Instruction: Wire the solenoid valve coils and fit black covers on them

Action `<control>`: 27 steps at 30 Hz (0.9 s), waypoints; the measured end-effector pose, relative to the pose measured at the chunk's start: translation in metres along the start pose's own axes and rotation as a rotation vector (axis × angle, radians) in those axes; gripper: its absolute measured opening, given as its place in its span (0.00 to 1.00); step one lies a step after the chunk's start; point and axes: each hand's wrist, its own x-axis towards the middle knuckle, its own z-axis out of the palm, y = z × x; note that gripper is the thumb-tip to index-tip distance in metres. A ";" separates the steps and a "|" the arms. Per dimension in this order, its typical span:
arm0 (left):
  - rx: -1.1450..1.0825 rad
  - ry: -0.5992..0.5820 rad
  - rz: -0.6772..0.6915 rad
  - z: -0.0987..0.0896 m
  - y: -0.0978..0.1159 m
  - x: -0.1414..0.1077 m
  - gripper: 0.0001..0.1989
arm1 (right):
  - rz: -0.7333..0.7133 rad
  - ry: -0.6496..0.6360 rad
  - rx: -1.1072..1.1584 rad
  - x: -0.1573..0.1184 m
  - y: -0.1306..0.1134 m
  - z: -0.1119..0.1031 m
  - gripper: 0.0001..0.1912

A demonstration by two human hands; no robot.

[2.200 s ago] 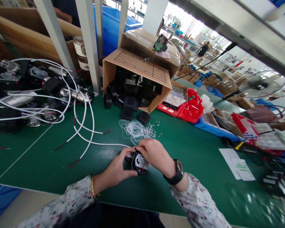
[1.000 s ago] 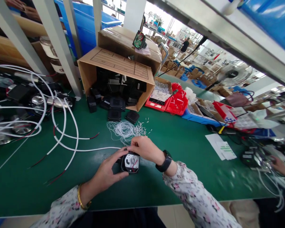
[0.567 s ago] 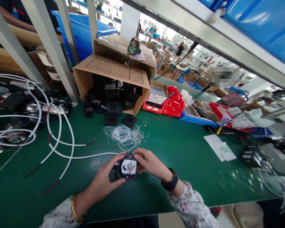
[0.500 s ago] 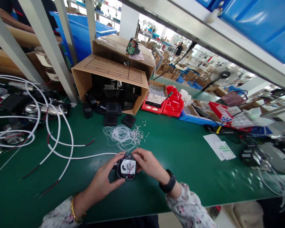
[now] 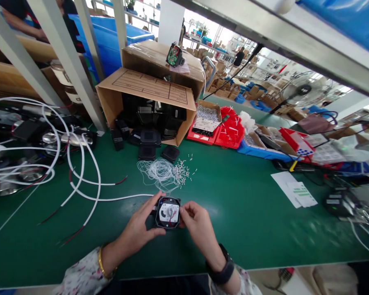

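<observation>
A black square housing (image 5: 157, 221) with a white plate and thin red and dark wires inside lies face up on the green bench. My left hand (image 5: 135, 229) grips it from the left, index finger along the top corner and thumb near the bottom. At the right rim, the thumb and index finger of my right hand (image 5: 198, 221) are pinched together; whatever is between them is too small to make out. A white cable (image 5: 126, 198) runs to the housing's upper left. Behind it lie a coil of thin clear cord (image 5: 156, 172) and a pile of small screws (image 5: 181, 172).
An open cardboard box (image 5: 109, 100) of black housings stands at the back. White cables (image 5: 98, 172) with bare wire ends spread across the left. Red bins (image 5: 229, 133) and a blue tray (image 5: 261, 153) line the back right, with papers (image 5: 290, 190) before them.
My right hand has slid from the housing's top right corner down to its right side. The fingers look more tightly pinched. My left hand keeps its hold; the view has shifted slightly.
</observation>
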 end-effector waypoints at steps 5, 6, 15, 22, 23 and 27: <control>-0.052 0.028 -0.074 0.000 0.007 0.003 0.42 | -0.288 0.190 -0.397 -0.012 -0.014 -0.001 0.09; -0.075 0.032 -0.084 -0.001 0.008 0.003 0.41 | -0.356 0.174 -0.389 -0.016 -0.019 -0.003 0.08; -0.235 0.048 -0.138 -0.001 0.012 0.004 0.40 | -0.412 -0.435 -0.313 -0.060 -0.079 -0.067 0.06; -0.222 0.031 -0.194 -0.001 0.016 0.005 0.39 | -0.250 -0.298 -0.755 0.006 -0.013 -0.109 0.06; -0.218 0.033 -0.185 0.000 0.016 0.005 0.39 | -0.221 -0.215 -0.776 0.017 0.000 -0.112 0.04; -0.186 0.026 -0.180 0.001 0.011 0.005 0.40 | -0.079 0.093 -0.794 0.037 0.037 -0.121 0.10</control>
